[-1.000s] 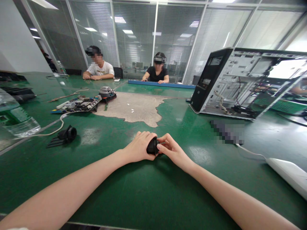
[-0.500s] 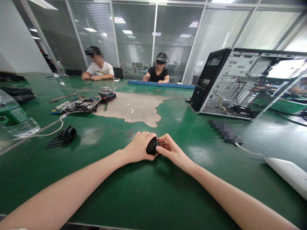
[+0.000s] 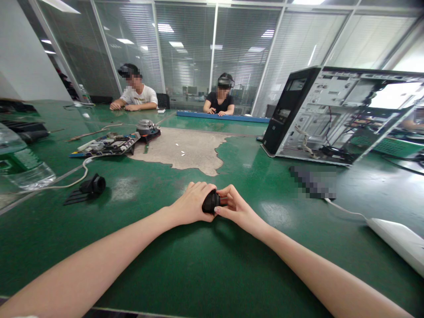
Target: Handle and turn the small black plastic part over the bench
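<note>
My left hand (image 3: 192,203) wraps around a small black lens-like part (image 3: 209,202), its fingers over the far side and its thumb below. From the right, my right hand (image 3: 233,204) grips the ringed end of the same part between thumb and fingers. The part is held over the green table (image 3: 212,265); my fingers cover much of it, and its exact kind cannot be made out. Off to the left lies a similar black piece (image 3: 96,185) with a round ring and flat slats.
A circuit board (image 3: 109,145) with a round metal fan or cooler (image 3: 147,128) lies at the left, behind a water bottle (image 3: 26,163). An open computer case (image 3: 281,117) stands at the right, near a white power strip (image 3: 397,243). Two people sit across the table.
My right thumb has moved slightly down and left along the black part, and more of its ringed end shows. My left hand has stayed in place.
</note>
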{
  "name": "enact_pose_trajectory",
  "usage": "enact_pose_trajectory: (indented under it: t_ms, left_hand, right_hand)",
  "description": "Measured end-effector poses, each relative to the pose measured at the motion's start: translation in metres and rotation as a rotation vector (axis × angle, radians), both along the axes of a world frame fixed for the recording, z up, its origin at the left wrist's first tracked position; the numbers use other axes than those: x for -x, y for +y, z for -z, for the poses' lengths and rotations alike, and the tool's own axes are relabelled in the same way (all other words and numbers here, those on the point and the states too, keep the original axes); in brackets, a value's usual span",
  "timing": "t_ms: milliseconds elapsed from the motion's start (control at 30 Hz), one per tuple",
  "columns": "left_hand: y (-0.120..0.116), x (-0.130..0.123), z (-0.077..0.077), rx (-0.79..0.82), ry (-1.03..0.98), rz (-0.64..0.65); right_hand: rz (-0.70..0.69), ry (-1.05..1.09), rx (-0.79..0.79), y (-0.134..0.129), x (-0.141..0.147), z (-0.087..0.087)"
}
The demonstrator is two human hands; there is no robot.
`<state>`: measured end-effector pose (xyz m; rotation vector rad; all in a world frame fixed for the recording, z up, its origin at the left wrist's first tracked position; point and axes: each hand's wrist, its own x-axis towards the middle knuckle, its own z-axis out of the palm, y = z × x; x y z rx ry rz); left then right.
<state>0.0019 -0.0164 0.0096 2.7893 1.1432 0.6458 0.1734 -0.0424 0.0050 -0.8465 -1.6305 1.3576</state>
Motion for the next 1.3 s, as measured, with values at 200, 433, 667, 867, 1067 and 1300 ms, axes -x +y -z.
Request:
enact_pose_trajectory:
  t_ms: [200,433,667,867,1067,1300]
  left_hand:
    - [-0.0002,-0.0003,-0.0005,-0.011,-0.015,0.011]
    - [0.0007,0.0003,0.0002,-0.009,-0.005,0.003]
    - [0.0000,0.0002,0.0000,-0.012,-0.009,0.008]
    - [0.0001,-0.0005,-0.0001,-0.003,-0.005,0.008]
    - [0.0010,0.0005,-0.0002,-0.001,0.005,0.000]
    - [0.0005,-0.0005,-0.0007,-0.004,-0.011,0.010]
  right_hand:
    - [0.067,0.016,0.025,0.0025,0.0037,0.0048]
    - [0.056,-0.038,0.031,0.0021,0.0025,0.0031]
    - [0.057,0.009,0.006,-0.0001,0.0028,0.0027]
    - [0.098,-0.029,0.057,0.0034,0.0035,0.0050]
    - [0.038,-0.018,0.012,0.0006,0.0008,0.0008]
    - [0.082,0.013,0.028,0.0031,0.0032,0.0036]
